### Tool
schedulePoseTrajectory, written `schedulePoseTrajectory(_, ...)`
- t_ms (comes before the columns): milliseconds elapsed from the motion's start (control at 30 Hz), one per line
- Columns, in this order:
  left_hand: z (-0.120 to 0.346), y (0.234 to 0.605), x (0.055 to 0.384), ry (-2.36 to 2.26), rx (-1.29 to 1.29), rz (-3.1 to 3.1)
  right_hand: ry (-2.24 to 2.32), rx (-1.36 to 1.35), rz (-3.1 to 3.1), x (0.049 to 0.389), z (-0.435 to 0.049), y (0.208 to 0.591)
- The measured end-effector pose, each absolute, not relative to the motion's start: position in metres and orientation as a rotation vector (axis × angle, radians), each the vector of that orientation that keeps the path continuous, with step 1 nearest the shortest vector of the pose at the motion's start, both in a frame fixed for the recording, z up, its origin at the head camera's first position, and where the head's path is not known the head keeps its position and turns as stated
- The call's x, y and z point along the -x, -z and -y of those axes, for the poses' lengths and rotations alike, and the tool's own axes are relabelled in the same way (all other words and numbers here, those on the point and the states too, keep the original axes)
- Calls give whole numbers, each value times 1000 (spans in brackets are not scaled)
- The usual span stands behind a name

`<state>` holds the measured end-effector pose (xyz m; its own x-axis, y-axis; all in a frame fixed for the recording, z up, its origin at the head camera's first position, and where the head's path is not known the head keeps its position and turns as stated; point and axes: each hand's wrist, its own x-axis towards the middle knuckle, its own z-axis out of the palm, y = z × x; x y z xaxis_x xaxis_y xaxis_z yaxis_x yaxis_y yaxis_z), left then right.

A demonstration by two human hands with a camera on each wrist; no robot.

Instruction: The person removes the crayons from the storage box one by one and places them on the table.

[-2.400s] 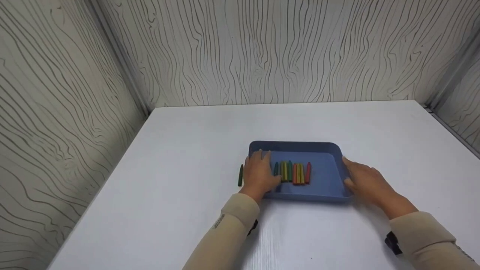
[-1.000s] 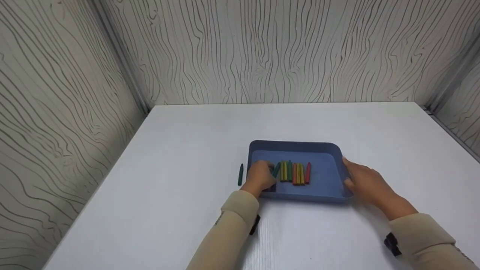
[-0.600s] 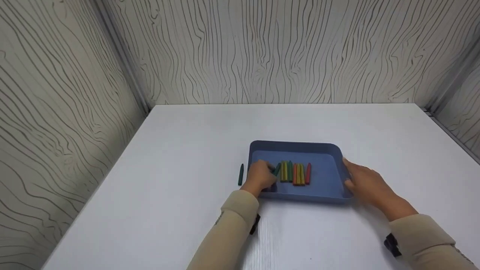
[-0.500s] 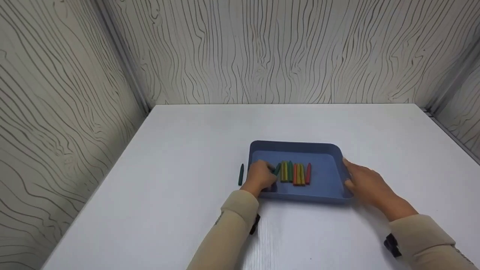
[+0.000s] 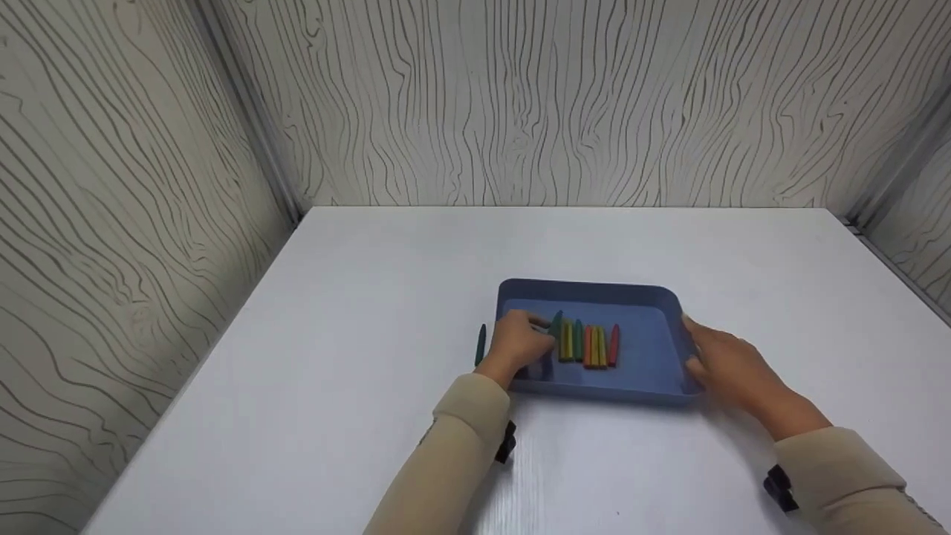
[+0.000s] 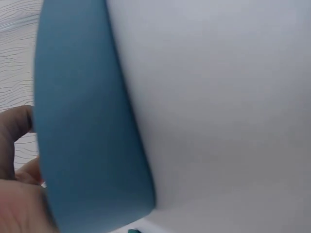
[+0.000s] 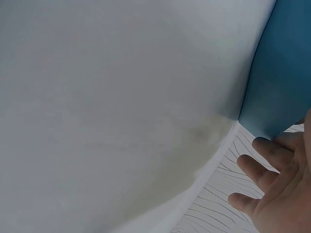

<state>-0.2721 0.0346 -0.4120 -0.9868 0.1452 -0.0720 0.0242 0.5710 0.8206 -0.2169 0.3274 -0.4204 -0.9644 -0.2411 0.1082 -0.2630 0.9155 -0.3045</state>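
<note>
My left hand (image 5: 518,343) reaches over the left part of a blue tray (image 5: 654,342) and pinches a dark green crayon (image 5: 556,324), which sits just above the left end of a crayon row. In that row are a yellow crayon (image 5: 567,345), another green crayon (image 5: 579,342), an orange-red crayon (image 5: 588,349) and a red crayon (image 5: 614,348). At the tray's right wall is my right hand (image 5: 732,364), its fingers fairly straight and touching the rim area. Left of the tray, a dark green crayon (image 5: 481,343) lies on the table, partly hidden by my left hand.
The white table (image 5: 356,312) extends around the tray. A wood-grain patterned wall (image 5: 557,104) stands behind it, and a similar panel (image 5: 111,260) rises on the left. In the left wrist view, the tray's outer wall (image 6: 87,121) covers much of the crayons' area.
My left hand was spread over the tray's left side; it has since pinched a green crayon and raised it slightly, shifting it away and right. My right hand has stayed at the tray's right wall.
</note>
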Motion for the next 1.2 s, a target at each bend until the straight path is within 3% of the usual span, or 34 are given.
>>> schedulePoseTrajectory(600, 2, 383, 276, -1526, -71, -2700, -485, -376, 3017, 219, -327, 420)
schedulePoseTrajectory(1200, 55, 404, 274, -1516, 67, -2761, -458, -393, 3030, 219, -327, 420)
